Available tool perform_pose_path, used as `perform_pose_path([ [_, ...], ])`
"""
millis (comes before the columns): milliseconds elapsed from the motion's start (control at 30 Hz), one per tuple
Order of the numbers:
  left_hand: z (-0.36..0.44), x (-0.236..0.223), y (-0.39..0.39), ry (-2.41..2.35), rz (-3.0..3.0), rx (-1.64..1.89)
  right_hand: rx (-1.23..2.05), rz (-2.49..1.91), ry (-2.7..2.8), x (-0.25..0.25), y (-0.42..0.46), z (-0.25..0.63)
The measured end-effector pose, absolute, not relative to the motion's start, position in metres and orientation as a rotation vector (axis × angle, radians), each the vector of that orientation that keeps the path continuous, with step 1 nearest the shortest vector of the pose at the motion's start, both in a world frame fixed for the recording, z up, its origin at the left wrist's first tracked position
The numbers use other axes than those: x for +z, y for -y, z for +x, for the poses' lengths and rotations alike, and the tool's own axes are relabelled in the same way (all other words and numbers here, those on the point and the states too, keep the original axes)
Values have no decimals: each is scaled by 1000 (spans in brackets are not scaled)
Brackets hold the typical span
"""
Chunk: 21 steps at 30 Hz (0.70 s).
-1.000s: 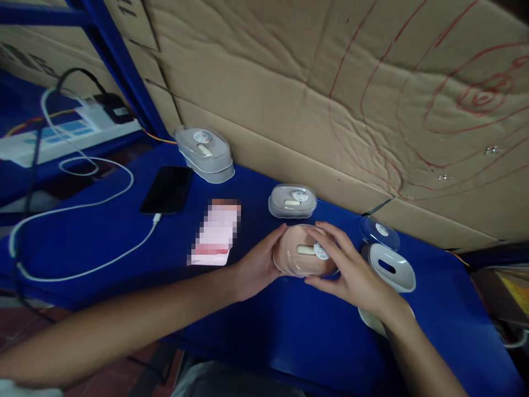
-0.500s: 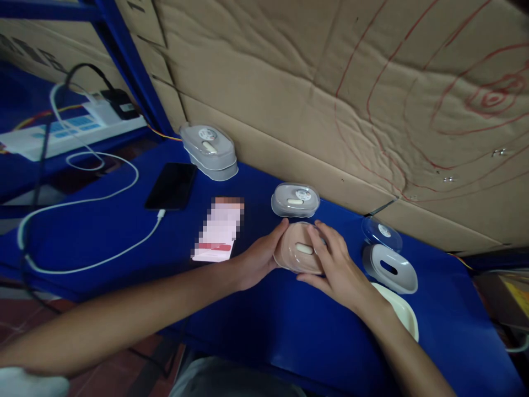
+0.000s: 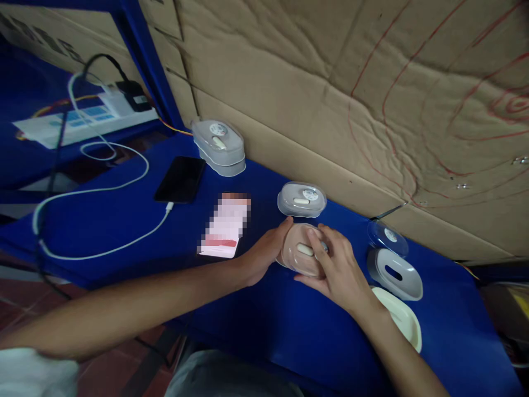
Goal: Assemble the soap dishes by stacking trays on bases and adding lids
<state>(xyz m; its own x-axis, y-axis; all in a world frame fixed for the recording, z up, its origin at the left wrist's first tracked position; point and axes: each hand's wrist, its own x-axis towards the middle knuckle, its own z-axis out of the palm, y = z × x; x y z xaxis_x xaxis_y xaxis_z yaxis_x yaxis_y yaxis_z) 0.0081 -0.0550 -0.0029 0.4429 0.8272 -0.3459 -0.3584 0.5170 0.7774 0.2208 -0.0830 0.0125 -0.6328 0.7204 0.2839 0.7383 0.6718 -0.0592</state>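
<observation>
Fingers (image 3: 323,255) around a pinkish, apparently clear-lidded box (image 3: 296,260)

A dark-screened phone (image 3: 181,179) is laid flat on the blue bench (image 3: 256,320), with a white cable (image 3: 85,258) plugged into its near end. Beside it, a second phone (image 3: 225,226) is seen with its screen lit and pixelated. A white power strip (image 3: 61,132) is filled partly by a black plug (image 3: 134,95). The bench is backed by creased cardboard (image 3: 268,82), marked with curved red lines.
</observation>
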Motion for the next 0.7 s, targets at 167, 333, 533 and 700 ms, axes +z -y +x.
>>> perform_pose_path([
  [167, 9, -8, 54, -855, 696, 829, -148, -1186, 2588, 8, 87, 213],
  [333, 10, -9, 54, -857, 712, 844, -98, -1136, 2612, 3, 89, 210],
  [533, 8, -10, 57, -932, 786, 852, -39, -1075, 2665, 7, 89, 216],
  [700, 6, -10, 57, -902, 761, 750, 9, -1040, 2666, 4, 84, 221],
])
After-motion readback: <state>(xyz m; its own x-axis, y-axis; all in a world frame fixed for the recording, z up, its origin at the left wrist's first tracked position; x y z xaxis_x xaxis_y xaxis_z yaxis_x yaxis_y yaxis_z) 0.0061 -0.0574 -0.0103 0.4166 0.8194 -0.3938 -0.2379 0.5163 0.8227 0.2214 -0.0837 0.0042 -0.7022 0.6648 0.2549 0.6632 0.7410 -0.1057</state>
